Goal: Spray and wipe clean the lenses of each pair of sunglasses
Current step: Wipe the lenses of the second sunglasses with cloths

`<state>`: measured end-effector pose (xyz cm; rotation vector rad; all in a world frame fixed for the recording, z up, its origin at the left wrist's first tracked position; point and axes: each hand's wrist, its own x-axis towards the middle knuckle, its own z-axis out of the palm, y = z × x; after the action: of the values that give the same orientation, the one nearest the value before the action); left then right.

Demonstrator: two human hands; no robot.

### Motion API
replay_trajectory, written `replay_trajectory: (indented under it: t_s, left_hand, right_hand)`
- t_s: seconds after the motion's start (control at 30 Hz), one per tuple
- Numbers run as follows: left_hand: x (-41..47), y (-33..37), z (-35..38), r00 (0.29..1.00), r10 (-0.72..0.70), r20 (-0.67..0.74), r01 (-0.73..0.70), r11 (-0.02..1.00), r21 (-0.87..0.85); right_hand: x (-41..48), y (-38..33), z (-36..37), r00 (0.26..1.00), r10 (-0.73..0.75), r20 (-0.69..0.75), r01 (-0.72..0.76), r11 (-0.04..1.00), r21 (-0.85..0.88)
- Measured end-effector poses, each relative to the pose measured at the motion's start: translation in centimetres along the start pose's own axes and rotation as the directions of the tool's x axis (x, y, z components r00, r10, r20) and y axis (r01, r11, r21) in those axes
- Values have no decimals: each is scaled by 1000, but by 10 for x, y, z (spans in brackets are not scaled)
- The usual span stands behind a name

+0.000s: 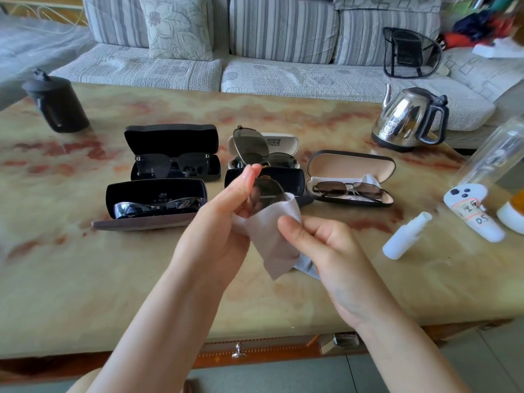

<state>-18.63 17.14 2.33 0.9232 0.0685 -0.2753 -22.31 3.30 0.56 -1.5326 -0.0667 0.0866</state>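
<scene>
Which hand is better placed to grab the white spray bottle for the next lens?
Right, probably. The spray bottle lies on the table just beyond the right hand, which pinches only the cloth. The left hand grips the sunglasses and would have to cross over.

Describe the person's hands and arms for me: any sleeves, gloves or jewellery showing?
The left hand and the right hand are bare, with no gloves, rings, watch or bracelets visible. Both forearms are uncovered down to the bottom edge of the picture, and no sleeve is in view.
</scene>
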Motion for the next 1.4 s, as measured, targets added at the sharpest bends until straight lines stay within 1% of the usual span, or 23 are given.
replay_trajectory:
  t_s: [0.13, 0.2, 0.3, 0.37, 0.47, 0.63, 0.77, 0.87, 0.93, 1.03, 1.1, 1.3, 1.4]
  left_hand:
    - [-4, 0, 3, 1000, 21, -5, -20, 991, 129]
    - [-6, -1, 5, 1000, 28, -6, -27, 982, 186]
    - [-8, -4, 6, 1000, 3, -6, -2, 976, 218]
    - [-7, -4, 5, 1000, 23, 10, -25, 969, 246]
    - [-8, -7, 6, 996, 70, 52, -84, 934, 349]
    - [-11, -14, 9, 995, 87, 59, -103, 908, 406]
    - [-11, -16, 11, 996, 77, 49, -90, 920, 381]
    - [-11, -17, 10, 995, 80, 55, -95, 927, 363]
    - [-12, -13, 9, 996, 74, 53, -87, 943, 322]
    - [-8, -6, 5, 996, 85, -17, -77, 963, 258]
    - [-5, -2, 2, 995, 90, -33, -80, 970, 230]
    - [-3, -1, 0, 995, 93, -26, -86, 974, 211]
    - [-4, -2, 0, 996, 88, -1, -85, 955, 283]
  right_hand:
    - [-1, -3, -1, 999, 30, 44, -31, 1000, 4]
    - [2, -2, 1, 999, 39, 18, -39, 999, 27]
    - [4, -2, 3, 997, 56, -53, -49, 991, 123]
    - [5, -7, 4, 995, 73, -74, -59, 983, 175]
    - [6, -13, 0, 995, 92, -46, -79, 969, 233]
    - [9, -8, -5, 991, 135, 3, -131, 959, 250]
    - [11, -5, -1, 991, 131, 8, -128, 956, 263]
    - [9, -6, -3, 993, 117, 9, -116, 967, 227]
    - [6, -6, -4, 993, 114, 26, -117, 979, 170]
    - [4, -5, -4, 994, 99, 49, -102, 993, 55]
    - [2, -6, -6, 994, 88, 63, -90, 996, 17]
    - [1, -7, -9, 997, 50, 65, -50, 999, -13]
    - [4, -6, -6, 999, 45, 13, -45, 999, -1]
